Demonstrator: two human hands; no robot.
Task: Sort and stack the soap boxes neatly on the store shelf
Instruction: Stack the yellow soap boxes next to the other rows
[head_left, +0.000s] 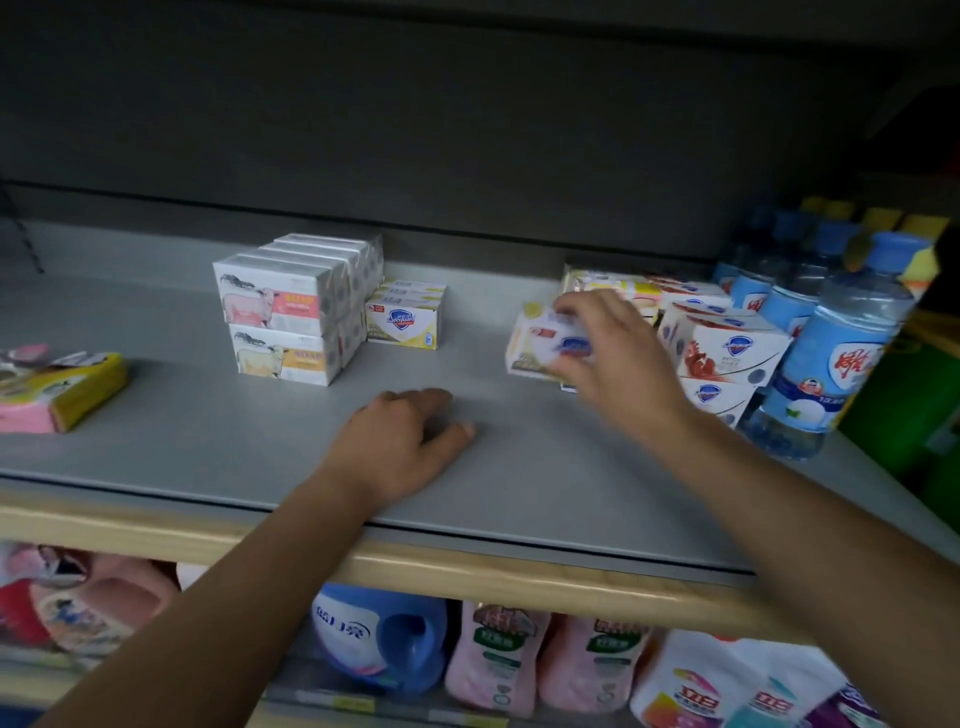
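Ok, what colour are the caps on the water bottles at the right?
Light blue caps on the water bottles, clearest in the head view.

I face a grey shelf (208, 431) with a pale wooden front edge (467, 571). Behind it stands a dark grey back panel (467, 130), dimly lit. Below me, a lower shelf (332, 701) runs under the wooden edge.

Shop: shelf (208, 431) of boxed soap (283, 317), bottles (826, 358)

The right hand (605, 343) is blurry and covers part of a soap box (540, 345), so its words can't be read. At nine o'clock, a pink and yellow pack (57, 387) is cut off by the edge.
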